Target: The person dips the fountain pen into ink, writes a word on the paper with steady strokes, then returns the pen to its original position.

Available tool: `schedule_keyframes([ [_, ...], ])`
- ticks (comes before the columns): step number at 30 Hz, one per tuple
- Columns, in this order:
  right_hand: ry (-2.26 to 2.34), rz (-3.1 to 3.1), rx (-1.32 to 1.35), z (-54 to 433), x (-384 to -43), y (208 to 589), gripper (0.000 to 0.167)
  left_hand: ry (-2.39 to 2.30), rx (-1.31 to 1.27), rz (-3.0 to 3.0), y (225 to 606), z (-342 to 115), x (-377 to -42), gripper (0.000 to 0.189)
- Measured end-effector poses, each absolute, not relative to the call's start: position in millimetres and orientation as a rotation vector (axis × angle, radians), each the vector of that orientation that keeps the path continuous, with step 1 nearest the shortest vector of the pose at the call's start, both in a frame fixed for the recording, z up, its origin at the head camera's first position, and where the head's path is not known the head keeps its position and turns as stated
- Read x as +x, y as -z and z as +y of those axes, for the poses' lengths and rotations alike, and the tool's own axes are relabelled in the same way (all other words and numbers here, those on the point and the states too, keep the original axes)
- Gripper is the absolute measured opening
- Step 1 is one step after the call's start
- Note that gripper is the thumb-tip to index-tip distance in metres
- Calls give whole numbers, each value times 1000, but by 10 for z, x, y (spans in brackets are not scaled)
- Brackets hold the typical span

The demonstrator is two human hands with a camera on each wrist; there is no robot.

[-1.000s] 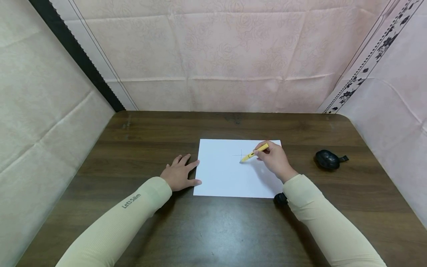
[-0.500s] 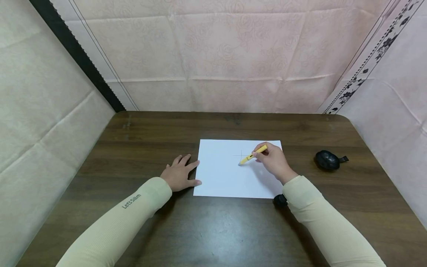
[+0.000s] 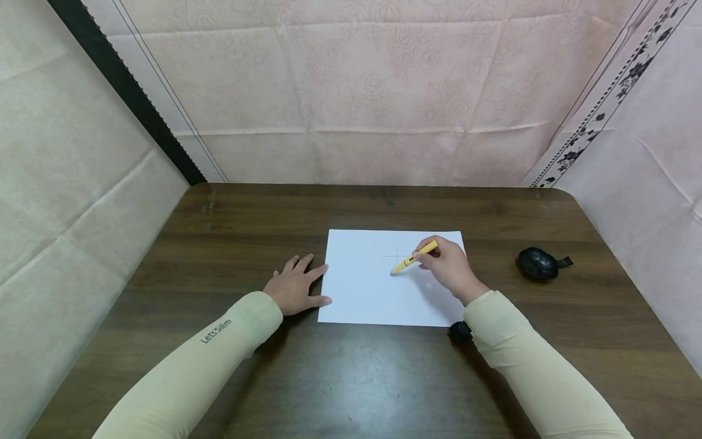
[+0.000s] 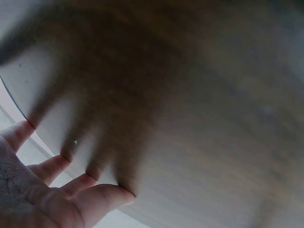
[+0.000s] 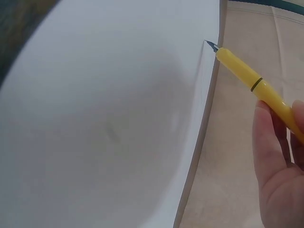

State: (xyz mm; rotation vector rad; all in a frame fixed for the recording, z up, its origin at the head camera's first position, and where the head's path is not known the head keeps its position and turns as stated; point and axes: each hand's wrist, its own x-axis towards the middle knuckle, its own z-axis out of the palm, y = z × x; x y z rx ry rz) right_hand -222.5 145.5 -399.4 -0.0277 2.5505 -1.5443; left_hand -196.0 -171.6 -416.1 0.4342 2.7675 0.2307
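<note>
On the paper (image 3: 359, 292), the right hand (image 3: 451, 268) pinches a yellow pen (image 3: 408, 263), tip slightly left and nearer than before; left hand (image 3: 294, 288) unmoved, fingers spread.

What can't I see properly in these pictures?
Head view: the right hand covers part of the right edge of the white paper.
Head view: the round black object is too small and dark to tell what it is.
Right wrist view: the picture's right edge cuts off the back end of the yellow fountain pen.
Left wrist view: the picture's edges cut off part of the left hand.
</note>
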Motion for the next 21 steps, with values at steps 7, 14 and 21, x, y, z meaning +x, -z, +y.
schedule_keyframes([
  [7,1536,2548,-38,1434,-2221,3996,13,-234,436,2768,4170,-1721,-1967,77],
  [14,1519,2536,-16,1415,-2208,3988,14,-230,437,2768,4173,-1720,-1964,77],
  [21,1511,2538,-15,1401,-2200,3987,14,-226,443,2776,4183,-1724,-1970,77],
])
